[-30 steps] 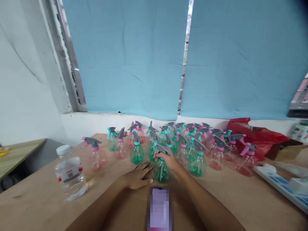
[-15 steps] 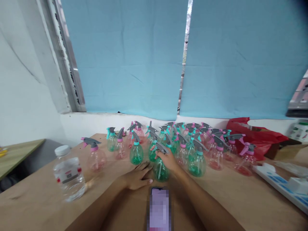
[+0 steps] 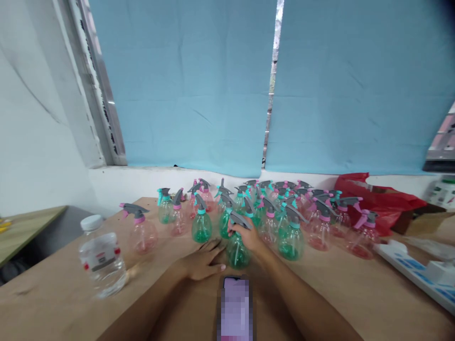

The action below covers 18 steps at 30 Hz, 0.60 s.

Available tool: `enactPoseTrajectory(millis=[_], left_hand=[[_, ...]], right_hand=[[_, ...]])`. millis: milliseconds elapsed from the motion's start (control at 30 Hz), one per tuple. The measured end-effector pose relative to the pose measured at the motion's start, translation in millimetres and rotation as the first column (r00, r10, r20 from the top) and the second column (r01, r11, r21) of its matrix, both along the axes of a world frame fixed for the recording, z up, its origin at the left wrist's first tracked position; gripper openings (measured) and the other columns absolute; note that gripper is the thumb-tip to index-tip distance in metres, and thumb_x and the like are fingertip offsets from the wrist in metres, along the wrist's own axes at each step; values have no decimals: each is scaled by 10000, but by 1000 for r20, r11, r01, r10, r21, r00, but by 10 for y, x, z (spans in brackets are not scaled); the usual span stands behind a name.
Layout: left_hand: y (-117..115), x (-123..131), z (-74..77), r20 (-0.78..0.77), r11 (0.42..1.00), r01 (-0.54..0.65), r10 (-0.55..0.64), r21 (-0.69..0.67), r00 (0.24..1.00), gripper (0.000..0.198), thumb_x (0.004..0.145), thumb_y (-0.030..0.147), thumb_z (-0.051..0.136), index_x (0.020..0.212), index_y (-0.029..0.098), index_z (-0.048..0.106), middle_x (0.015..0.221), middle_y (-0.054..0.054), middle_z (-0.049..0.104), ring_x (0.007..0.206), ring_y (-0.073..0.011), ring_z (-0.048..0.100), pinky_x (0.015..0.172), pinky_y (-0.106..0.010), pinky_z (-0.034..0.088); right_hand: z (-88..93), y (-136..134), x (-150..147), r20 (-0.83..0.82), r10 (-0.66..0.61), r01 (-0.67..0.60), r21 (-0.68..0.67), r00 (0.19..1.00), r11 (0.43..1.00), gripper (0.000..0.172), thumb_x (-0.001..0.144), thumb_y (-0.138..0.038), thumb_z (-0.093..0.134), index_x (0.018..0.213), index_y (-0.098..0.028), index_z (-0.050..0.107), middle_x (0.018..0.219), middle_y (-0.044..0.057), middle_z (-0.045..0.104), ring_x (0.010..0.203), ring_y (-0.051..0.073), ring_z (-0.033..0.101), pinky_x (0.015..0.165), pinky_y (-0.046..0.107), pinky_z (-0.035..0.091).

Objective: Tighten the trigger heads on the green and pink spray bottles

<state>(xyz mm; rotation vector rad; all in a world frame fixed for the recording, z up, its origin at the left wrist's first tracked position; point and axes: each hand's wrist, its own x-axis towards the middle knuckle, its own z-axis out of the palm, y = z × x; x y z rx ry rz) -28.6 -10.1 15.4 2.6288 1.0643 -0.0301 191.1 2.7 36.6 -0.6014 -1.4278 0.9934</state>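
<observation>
Near the middle of the table stands a green spray bottle (image 3: 238,254) with a grey head, upright. My right hand (image 3: 248,236) is closed around its neck and trigger, the fingers curled in front of the head. Just left of that bottle, my left hand (image 3: 204,261) lies flat on the wood with the fingers spread, holding nothing. A second green spray bottle (image 3: 202,229) with a turquoise collar stands beyond the left fingertips. Another green spray bottle (image 3: 291,244) stands to the right of my right wrist.
Several more pink and green spray bottles fill the back of the wooden table (image 3: 53,303). A clear water bottle (image 3: 102,258) stands at the left, and a phone (image 3: 235,308) lies in front of me. At the right are a red bag (image 3: 384,208) and a white power strip (image 3: 423,274).
The right hand's fingers have drawn in from extended over the trigger to curled against the head. My left hand and the bottles stay where they were.
</observation>
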Motion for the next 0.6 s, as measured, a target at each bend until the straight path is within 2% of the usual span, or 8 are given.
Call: enactPoseTrajectory(millis=[100, 300, 600], left_hand=[[11, -13, -19, 32, 1000, 6, -6, 8, 999, 879, 966, 755, 398, 1633, 206, 234, 1685, -162, 145, 1544, -395, 104, 1232, -580, 150], [27, -26, -36, 0, 1000, 11, -11, 7, 1000, 896, 971, 755, 383, 1634, 175, 219, 1682, -183, 129, 1546, -389, 94, 1234, -573, 139], [46, -35, -74, 49, 1000, 12, -12, 13, 999, 867, 974, 725, 440, 1630, 195, 240, 1676, -181, 143, 1541, -399, 100, 1227, -598, 146]], right_hand=[[-7, 6, 10, 13, 32, -32, 3, 999, 999, 77, 766, -281, 665, 726, -217, 684, 655, -20, 649, 586, 149, 607, 620, 277, 507], [-46, 48, 26, 55, -67, 63, 64, 996, 996, 164, 852, -342, 635, 936, -247, 738, 933, 12, 734, 625, 135, 607, 659, 291, 539], [-56, 37, -6, 68, -92, 88, 58, 993, 994, 173, 845, -300, 619, 967, -240, 725, 950, 22, 745, 633, 141, 619, 647, 296, 552]])
